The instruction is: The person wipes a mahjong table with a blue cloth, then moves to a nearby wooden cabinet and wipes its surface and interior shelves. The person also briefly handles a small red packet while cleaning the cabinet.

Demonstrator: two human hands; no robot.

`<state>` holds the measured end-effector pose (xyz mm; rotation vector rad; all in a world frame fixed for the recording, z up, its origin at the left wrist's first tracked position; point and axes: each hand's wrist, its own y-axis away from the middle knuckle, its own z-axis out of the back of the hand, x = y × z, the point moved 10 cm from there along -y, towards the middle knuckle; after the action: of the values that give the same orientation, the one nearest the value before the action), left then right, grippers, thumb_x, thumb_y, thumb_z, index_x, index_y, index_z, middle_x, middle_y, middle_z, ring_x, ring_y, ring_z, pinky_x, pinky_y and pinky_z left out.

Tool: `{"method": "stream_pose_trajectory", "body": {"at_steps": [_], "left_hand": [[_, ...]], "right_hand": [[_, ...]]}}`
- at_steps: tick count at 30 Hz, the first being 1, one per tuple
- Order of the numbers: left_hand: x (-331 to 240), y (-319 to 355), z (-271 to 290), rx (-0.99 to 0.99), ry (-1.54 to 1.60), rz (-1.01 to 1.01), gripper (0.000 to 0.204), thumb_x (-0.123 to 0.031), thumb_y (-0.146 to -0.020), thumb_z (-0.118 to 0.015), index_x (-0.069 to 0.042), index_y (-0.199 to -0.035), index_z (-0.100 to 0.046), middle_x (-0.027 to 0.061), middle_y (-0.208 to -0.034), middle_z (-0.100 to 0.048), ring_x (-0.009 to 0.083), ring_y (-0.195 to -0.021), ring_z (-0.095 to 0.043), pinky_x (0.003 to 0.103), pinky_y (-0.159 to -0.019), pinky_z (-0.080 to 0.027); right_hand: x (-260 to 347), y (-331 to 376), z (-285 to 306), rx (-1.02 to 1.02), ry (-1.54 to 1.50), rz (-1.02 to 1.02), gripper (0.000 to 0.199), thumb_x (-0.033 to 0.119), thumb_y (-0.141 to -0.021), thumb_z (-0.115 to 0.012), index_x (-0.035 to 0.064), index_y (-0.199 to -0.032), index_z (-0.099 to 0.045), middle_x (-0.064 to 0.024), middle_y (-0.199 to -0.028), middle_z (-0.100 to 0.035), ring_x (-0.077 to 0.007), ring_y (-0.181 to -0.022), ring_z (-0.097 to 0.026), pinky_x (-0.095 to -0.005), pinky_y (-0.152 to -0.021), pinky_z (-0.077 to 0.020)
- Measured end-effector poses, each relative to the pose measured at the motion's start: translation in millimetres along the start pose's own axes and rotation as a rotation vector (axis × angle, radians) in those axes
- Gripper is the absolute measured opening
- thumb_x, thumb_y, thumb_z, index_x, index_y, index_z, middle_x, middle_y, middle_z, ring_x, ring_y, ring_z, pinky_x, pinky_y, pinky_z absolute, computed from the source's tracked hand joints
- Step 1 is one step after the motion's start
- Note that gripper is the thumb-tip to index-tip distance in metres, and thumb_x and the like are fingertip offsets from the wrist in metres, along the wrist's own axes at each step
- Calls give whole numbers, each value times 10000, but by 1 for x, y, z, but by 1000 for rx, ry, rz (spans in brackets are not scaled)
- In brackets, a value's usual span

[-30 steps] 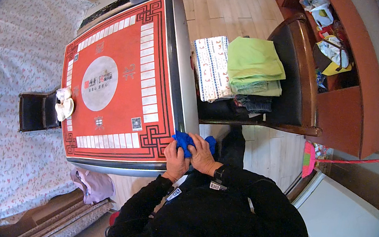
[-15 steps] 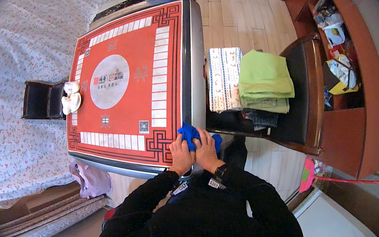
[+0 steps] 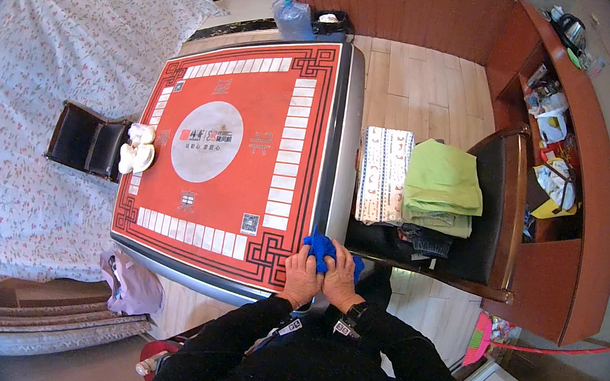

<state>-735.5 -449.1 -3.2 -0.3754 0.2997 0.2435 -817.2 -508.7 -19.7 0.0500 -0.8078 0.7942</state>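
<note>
My left hand (image 3: 302,279) and my right hand (image 3: 340,281) are side by side at the near right corner of a square table. Both are closed on a crumpled blue cloth (image 3: 321,248), which is bunched between the fingers over the table's edge. Part of the cloth sticks out beyond my right hand. The red tabletop (image 3: 245,174) has a white central circle, a black knotted border and rows of white printed rectangles. A dark rim (image 3: 336,132) runs along its right side.
Folded green fabric (image 3: 444,180) and a patterned folded cloth (image 3: 384,174) lie on a black chair (image 3: 483,208) to the right. A pair of white shoe-like things (image 3: 137,155) is at the table's left edge, beside another chair (image 3: 82,137). Behind stands a large water bottle (image 3: 293,17).
My view has shifted, so the table and chairs sit lower and farther right in the picture. Both hands stay on the blue cloth at the same corner, with the fingers slightly rearranged.
</note>
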Motion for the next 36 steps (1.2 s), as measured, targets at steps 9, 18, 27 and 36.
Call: {"method": "stream_pose_trajectory", "body": {"at_steps": [9, 18, 27, 36], "left_hand": [[-2, -3, 5, -12, -15, 13, 468, -246, -792, -695, 4, -1162, -556, 251, -1380, -512, 402, -1098, -525, 540, -947, -384], [-1, 0, -2, -2, -2, 1, 430, -178, -763, -683, 5, -1129, -549, 273, -1398, -498, 443, -1107, -511, 573, -924, -381], [1, 1, -7, 73, -40, 63, 415, -220, -810, -665, 6, -1138, -548, 241, -1377, -513, 431, -1166, -490, 578, -984, -346], [-98, 44, -51, 368, -93, -438, 274, -179, -769, -665, -45, -994, -583, 156, -1142, -587, 368, -1066, -534, 552, -975, -376]], "right_hand": [[-4, 5, -5, -40, 16, -52, 385, 200, -863, -642, 76, -1205, -515, -211, -1523, -371, -430, -1370, -386, -545, -1125, -327], [-17, 16, -18, 24, 32, -217, 430, 260, -857, -646, 76, -1229, -532, -199, -1530, -351, -441, -1287, -428, -560, -1045, -381], [-11, 14, -9, 111, 82, -171, 418, 261, -879, -644, 72, -1241, -558, -227, -1511, -375, -439, -1136, -533, -533, -921, -483], [-84, 128, -9, 425, -239, -510, 590, 219, -801, -752, -34, -1277, -512, -316, -1275, -539, -515, -1164, -528, -540, -1001, -448]]}}
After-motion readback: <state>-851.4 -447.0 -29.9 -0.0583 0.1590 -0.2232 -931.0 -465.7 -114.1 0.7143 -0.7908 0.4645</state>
